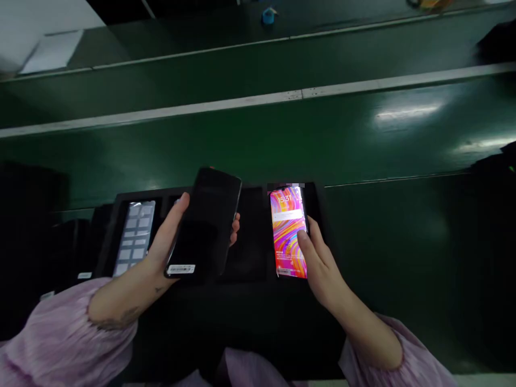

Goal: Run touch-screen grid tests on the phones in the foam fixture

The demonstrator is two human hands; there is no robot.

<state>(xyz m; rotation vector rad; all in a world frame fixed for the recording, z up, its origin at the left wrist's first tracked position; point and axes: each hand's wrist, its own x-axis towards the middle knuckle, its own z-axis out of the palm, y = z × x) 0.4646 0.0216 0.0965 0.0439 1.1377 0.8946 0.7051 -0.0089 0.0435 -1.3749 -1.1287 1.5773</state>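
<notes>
My left hand (169, 231) is wrapped round a smartphone with a dark screen (207, 220), its thumb on the left edge and fingertips showing on the right. A white label sits at that phone's lower end. My right hand (316, 250) grips a smartphone with a lit, colourful screen (288, 234), which reads 15:31; the thumb rests on its right side. Beneath both hands is a black tray (252, 258) with compartments. In its left compartment lies another phone (135, 234) with pale blocks on its face. Whether the lit phone touches the tray, I cannot tell.
The tray rests before a long green surface (242, 142) crossed by pale strips. More dark trays or devices (64, 242) stand at the left. Farther off are a small blue object (268, 16) and white sheets (52, 51). Dark items (497, 166) lie at the right edge.
</notes>
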